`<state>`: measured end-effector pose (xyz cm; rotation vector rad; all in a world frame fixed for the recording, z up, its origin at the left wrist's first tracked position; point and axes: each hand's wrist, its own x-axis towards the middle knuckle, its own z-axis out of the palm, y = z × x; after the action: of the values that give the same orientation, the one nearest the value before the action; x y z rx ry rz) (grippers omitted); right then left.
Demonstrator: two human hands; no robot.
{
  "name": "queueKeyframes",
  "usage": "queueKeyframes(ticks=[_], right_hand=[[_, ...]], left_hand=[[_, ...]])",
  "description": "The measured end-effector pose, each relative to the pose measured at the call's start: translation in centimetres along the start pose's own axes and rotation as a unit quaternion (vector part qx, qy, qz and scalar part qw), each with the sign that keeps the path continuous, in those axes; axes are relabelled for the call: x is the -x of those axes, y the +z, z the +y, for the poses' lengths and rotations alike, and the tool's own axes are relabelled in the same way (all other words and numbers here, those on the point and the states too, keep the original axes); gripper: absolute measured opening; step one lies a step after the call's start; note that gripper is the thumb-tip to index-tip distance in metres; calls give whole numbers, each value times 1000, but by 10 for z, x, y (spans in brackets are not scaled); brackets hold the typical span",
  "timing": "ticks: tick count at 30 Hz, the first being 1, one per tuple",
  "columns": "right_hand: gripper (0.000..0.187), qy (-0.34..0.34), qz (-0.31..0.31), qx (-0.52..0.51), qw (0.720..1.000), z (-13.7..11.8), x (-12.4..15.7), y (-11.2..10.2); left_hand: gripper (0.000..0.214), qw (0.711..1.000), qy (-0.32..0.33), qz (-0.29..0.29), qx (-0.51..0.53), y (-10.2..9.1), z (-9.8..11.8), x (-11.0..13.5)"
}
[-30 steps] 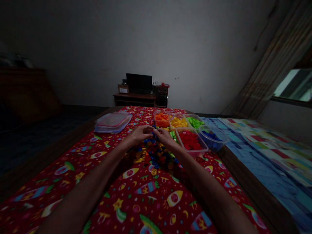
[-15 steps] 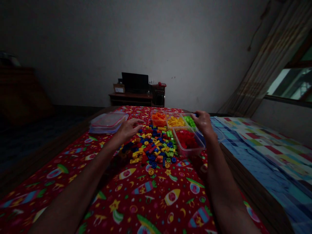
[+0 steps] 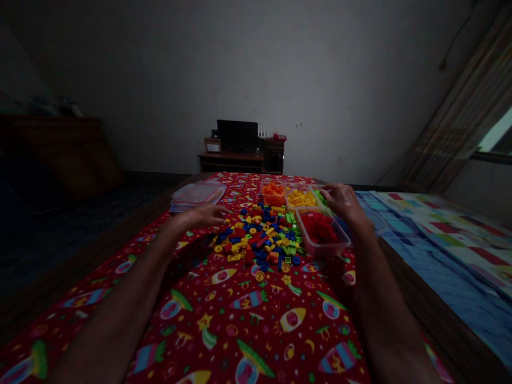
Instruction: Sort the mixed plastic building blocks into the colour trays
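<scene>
A heap of small plastic bricks (image 3: 262,241) in blue, yellow, red, green and orange lies on a red rocket-print cloth (image 3: 248,320). My left hand (image 3: 200,216) rests palm down at the heap's left edge, fingers stretched out and holding nothing. My right hand (image 3: 340,200) hovers over the far right tubs, fingers loosely curled; whether it holds a brick is hidden. Clear tubs hold sorted bricks: orange (image 3: 273,193), yellow (image 3: 301,198), and red (image 3: 320,230). Most of the green tub is behind my right hand.
A stack of clear lids (image 3: 198,193) lies at the far left of the cloth. A wooden edge (image 3: 424,309) runs along the right, with a checked blue sheet (image 3: 452,234) beyond. A low cabinet with a dark screen (image 3: 240,144) stands against the wall.
My hands parted from the middle of the heap: the right one went out to the far right tubs and stays there, while the left one settled flat at the heap's left edge.
</scene>
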<state>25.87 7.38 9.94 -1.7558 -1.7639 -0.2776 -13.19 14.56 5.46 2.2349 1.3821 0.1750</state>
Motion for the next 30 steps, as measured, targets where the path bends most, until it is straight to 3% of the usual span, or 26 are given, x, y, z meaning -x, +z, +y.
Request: queueKeyframes(ticks=[3, 7, 10, 12, 18, 24, 30], right_hand=[[25, -91, -53, -50, 993, -40, 7, 9], [21, -191, -201, -67, 958, -88, 29, 17], [21, -247, -313, -16, 917, -116, 49, 22], [20, -280, -348, 41, 894, -129, 64, 28], [27, -330, -324, 116, 879, -139, 92, 50], [29, -332, -330, 96, 878, -126, 81, 52], [30, -333, -332, 103, 877, -128, 84, 55]], left_hand=[[53, 998, -4, -20, -51, 10, 6, 10], [51, 992, -25, 2, -122, 30, 15, 24], [50, 986, -30, 46, -157, 39, 20, 28], [44, 985, -20, 64, -159, 41, 20, 28], [38, 984, 44, 101, -140, 37, 9, 24], [35, 973, 37, 161, -163, 45, -1, 16], [35, 973, 97, 158, -135, 60, 2, 11]])
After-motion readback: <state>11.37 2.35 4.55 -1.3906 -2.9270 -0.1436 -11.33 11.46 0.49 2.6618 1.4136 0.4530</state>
